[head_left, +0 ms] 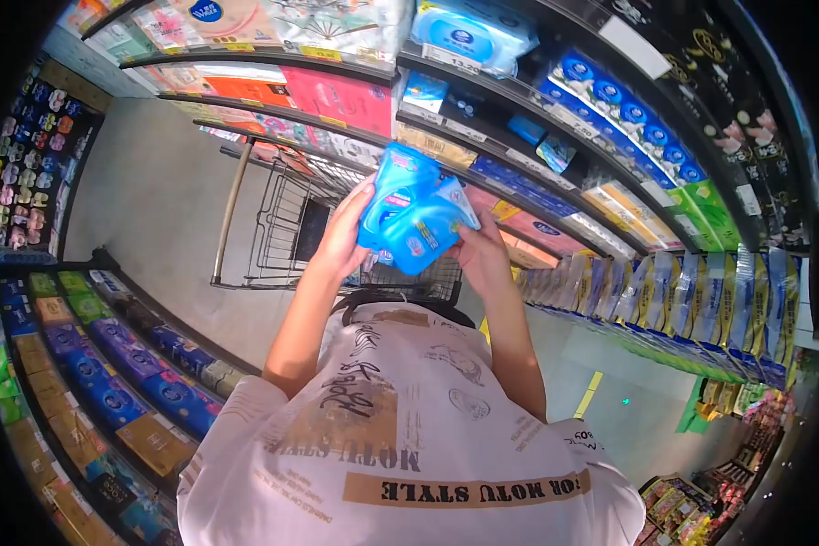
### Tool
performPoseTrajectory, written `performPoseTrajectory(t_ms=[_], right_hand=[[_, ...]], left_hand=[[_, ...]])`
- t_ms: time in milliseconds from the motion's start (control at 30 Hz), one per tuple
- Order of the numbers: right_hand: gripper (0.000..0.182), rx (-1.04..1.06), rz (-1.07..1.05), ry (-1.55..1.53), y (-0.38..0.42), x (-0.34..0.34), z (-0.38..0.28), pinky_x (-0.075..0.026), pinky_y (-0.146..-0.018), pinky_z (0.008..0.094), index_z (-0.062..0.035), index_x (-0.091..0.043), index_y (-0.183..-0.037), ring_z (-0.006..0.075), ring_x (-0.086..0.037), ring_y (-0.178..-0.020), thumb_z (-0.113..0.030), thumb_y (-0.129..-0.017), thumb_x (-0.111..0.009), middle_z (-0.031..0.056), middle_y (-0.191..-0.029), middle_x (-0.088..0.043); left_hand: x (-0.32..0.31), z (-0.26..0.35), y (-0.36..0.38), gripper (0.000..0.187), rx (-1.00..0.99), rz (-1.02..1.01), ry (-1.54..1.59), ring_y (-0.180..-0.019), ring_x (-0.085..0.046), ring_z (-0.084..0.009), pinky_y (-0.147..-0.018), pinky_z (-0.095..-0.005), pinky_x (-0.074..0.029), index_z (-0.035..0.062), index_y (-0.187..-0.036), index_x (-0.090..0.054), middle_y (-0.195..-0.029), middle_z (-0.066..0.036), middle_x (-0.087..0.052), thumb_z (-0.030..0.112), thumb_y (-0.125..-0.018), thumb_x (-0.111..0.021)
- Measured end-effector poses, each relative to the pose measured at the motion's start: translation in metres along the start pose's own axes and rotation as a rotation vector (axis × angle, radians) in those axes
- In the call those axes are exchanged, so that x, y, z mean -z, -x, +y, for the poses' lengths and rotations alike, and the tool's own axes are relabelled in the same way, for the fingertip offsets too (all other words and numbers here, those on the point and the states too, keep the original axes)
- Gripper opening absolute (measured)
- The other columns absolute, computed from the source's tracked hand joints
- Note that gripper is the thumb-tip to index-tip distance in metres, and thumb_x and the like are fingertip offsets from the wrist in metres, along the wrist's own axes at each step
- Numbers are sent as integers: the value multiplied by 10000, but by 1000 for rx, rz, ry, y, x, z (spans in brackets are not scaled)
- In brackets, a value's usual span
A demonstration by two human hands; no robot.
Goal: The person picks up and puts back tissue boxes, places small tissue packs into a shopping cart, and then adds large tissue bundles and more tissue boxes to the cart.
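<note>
Two blue packages are held up between my hands, in front of my chest. My left hand [344,235] has its fingers and thumb on the side of the taller blue package [399,187]. My right hand [484,253] grips the edge of the other blue package [419,238], which lies partly over the first and has a pale corner at its right. Behind and below them stands a wire shopping cart [278,214].
Shelves [482,68] of tissue and wipe packs rise ahead. Another shelf [109,364] with boxed packs runs along the left. Hanging packs [664,300] line the right, and a snack display [701,510] stands at the lower right.
</note>
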State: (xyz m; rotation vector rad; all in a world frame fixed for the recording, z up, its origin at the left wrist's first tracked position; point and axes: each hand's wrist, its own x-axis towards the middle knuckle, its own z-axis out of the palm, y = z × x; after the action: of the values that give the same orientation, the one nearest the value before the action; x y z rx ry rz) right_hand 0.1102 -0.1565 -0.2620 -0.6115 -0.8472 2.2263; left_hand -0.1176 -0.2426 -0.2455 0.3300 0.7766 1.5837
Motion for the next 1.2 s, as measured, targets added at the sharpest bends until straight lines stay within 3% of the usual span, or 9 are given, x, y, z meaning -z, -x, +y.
performPoseTrajectory(t_ms=[233,300,333,467,567,733,933,1033,1200], right_hand=[[348,-59,99,-12,3,-32,9,-537,-938,470,-91,-490,-1351,245,-625,-1154,-144,-1009,-535,96,-1275,-612],[242,-102,95,127,-7,-43,15,-551,-901,429,-96,-535,-1242,222,-656,-1037,-163,-1010,-559,81,-1172,-652],[210,-125,140,242,-14,-43,23,-560,-857,397,-93,-543,-1202,200,-663,-968,-158,-1005,-577,73,-1123,-664],[144,-178,259,428,-25,-62,37,-564,-731,303,-80,-564,-1116,143,-667,-814,-134,-993,-619,54,-994,-685],[142,-51,208,431,-27,-57,37,-562,-711,292,-67,-572,-1107,136,-669,-794,-137,-995,-623,62,-966,-689],[194,-27,309,400,-30,-61,25,-570,-729,294,-29,-580,-1139,138,-683,-813,-157,-1001,-623,76,-954,-694],[207,31,345,330,-27,-56,25,-572,-734,296,-36,-570,-1170,144,-691,-837,-153,-1006,-613,73,-968,-688],[203,15,261,324,-20,-44,24,-559,-793,327,-45,-553,-1185,157,-686,-922,-144,-1012,-591,96,-1095,-694],[386,87,173,-125,2,-34,23,-541,-958,397,-33,-481,-1383,225,-655,-1111,-86,-1004,-533,115,-1234,-662]], left_hand=[[43,21,6,602,110,-71,67,-1227,-600,-215,-1023,-378,-514,35,-1506,-403,-1355,-122,-602,383,-1036,-546],[60,13,8,672,169,-139,20,-1243,-588,-212,-1030,-372,-507,35,-1517,-391,-1356,-121,-601,425,-1008,-591],[63,16,9,784,190,-329,50,-1215,-605,-209,-1013,-366,-516,33,-1528,-376,-1338,-123,-608,343,-912,-749],[76,15,9,848,281,-148,-166,-1140,-644,-196,-953,-364,-549,16,-1492,-430,-1287,-117,-636,9,-755,-851],[86,19,8,804,190,-84,-86,-1112,-656,-196,-939,-359,-557,15,-1468,-462,-1266,-116,-648,2,-760,-845],[104,34,-7,505,297,-51,56,-1074,-685,-180,-917,-352,-574,24,-1407,-539,-1242,-116,-675,381,-1050,-532],[104,32,-11,537,323,-80,-18,-1143,-662,-198,-978,-352,-543,-1,-1421,-516,-1297,-138,-657,403,-1068,-483],[98,28,-11,416,343,-10,57,-1029,-703,-186,-885,-336,-583,19,-1310,-593,-1190,-123,-699,342,-1057,-527],[94,27,-9,391,207,14,33,-996,-714,-207,-842,-333,-597,6,-1291,-593,-1147,-140,-706,309,-1049,-538]])
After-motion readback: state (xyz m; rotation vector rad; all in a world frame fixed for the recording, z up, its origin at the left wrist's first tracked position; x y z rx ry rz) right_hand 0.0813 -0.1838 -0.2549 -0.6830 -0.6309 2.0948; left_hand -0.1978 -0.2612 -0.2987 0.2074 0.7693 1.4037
